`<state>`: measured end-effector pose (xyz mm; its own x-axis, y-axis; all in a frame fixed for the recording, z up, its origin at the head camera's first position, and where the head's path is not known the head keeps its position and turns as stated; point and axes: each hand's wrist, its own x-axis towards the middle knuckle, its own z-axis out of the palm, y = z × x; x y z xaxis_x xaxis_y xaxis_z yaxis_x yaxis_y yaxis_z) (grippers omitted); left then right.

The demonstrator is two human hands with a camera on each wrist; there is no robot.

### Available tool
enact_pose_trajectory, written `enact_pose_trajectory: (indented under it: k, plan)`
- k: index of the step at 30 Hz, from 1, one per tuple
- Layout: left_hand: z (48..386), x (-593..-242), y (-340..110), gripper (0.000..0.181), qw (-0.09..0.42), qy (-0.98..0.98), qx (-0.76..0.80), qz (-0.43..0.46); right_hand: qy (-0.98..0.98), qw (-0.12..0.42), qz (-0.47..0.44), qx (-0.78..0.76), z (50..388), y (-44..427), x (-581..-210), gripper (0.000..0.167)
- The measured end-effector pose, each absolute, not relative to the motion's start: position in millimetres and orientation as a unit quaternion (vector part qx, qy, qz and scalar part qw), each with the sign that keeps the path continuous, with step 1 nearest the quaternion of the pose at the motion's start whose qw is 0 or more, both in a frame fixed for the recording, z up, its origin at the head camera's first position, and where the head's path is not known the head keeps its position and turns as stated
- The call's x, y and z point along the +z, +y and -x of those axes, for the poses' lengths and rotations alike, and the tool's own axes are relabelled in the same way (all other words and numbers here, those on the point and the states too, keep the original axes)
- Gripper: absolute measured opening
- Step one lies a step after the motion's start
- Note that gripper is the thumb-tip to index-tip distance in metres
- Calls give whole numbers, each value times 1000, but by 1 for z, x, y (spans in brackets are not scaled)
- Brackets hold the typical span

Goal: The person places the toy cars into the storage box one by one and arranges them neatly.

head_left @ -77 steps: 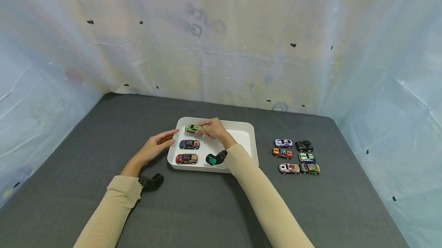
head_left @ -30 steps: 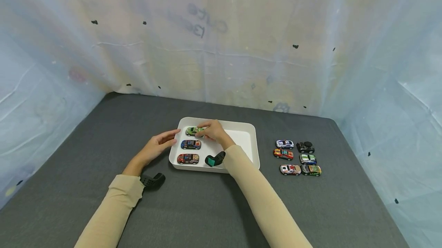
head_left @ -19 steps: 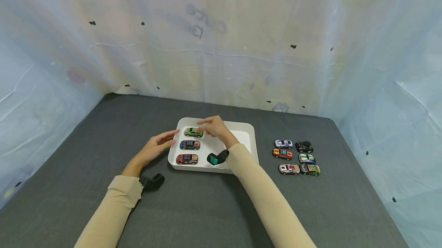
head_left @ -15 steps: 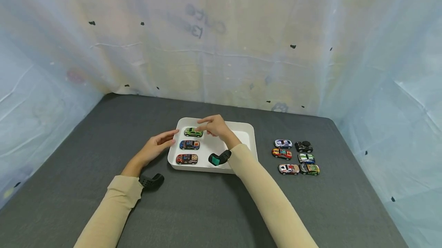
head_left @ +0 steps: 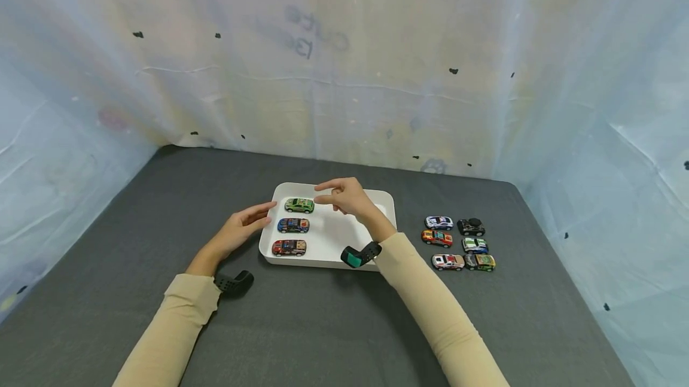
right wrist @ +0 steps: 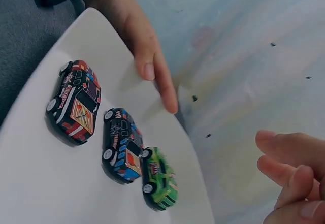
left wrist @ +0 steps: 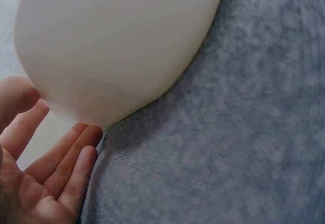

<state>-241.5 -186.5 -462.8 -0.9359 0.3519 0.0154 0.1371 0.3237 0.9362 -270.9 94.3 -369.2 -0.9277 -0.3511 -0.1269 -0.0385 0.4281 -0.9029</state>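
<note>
A white tray (head_left: 344,240) holds a column of toy cars along its left side: a green toy car (head_left: 299,205) at the back, a blue-and-black toy car (head_left: 293,225) in the middle and a red-and-black toy car (head_left: 289,247) at the front. My left hand (head_left: 235,234) touches the tray's left edge, its fingers extended; in the left wrist view the fingertips meet the outer wall. Above the tray, just right of the green car, hovers my right hand (head_left: 348,198). Nothing lies between its thumb and index finger, which are apart.
On the dark grey cloth (head_left: 317,327) right of the tray stand several toy cars in two columns, among them a white-and-blue one (head_left: 438,222), an orange one (head_left: 436,238) and a black one (head_left: 471,226). Pale sheets (head_left: 344,76) hang around the back and sides.
My right hand has let go of the green toy car and moved right and up, away from it. The green car stays in the tray. My left hand has kept its place.
</note>
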Motion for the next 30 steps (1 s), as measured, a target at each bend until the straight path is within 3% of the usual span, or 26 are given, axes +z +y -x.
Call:
enact_pose_trajectory:
  k: [18, 30]
  plan:
    - [241, -461, -186, 53, 73, 822, 544, -153, 831, 77, 175, -522, 218, 181, -359, 34]
    - [244, -454, -174, 54, 78, 830, 528, -160, 856, 77, 139, -492, 189, 260, -367, 39]
